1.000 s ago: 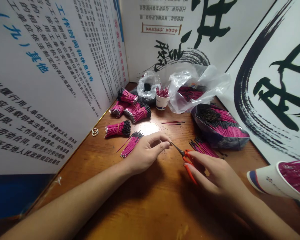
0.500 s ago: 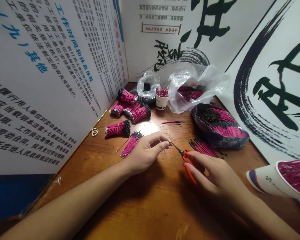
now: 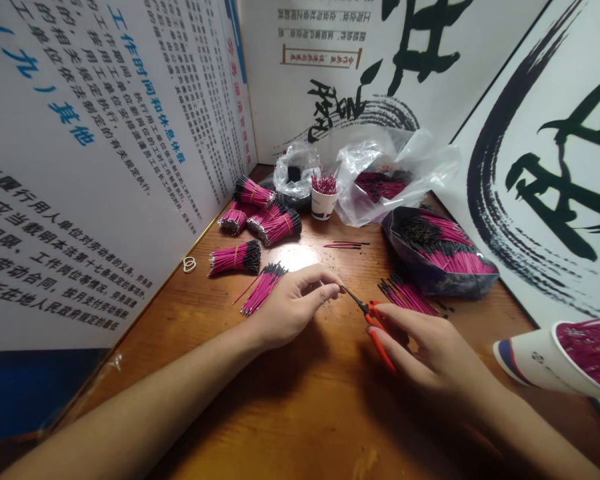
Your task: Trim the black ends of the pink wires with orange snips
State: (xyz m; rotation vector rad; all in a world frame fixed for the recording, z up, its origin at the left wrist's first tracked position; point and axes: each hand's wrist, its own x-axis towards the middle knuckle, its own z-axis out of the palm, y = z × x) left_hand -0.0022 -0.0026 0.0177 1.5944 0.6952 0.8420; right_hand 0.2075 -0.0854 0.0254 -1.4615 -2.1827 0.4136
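Observation:
My left hand (image 3: pixel 295 303) is pinched shut above the middle of the table; thumb and forefinger meet on something too small to make out, perhaps hidden by the fingertips. My right hand (image 3: pixel 435 340) is closed around the orange handles of small scissors (image 3: pixel 373 317). Their thin dark tips touch or nearly touch my left fingertips. Just beyond my left wrist lies a loose bunch of magenta wires (image 3: pixel 257 293) with black ends. Another loose pile of wires (image 3: pixel 405 293) rests past the scissors, on the right.
Banded wire bundles (image 3: pixel 235 259) lie at the left. A paper cup of wires (image 3: pixel 324 203) stands at the back beside a clear plastic bag (image 3: pixel 360 203). An open dark bag (image 3: pixel 440 280) of wires sits right. A larger cup (image 3: pixel 530 357) leans near the right edge. Printed panels surround the wooden table (image 3: pixel 280 420).

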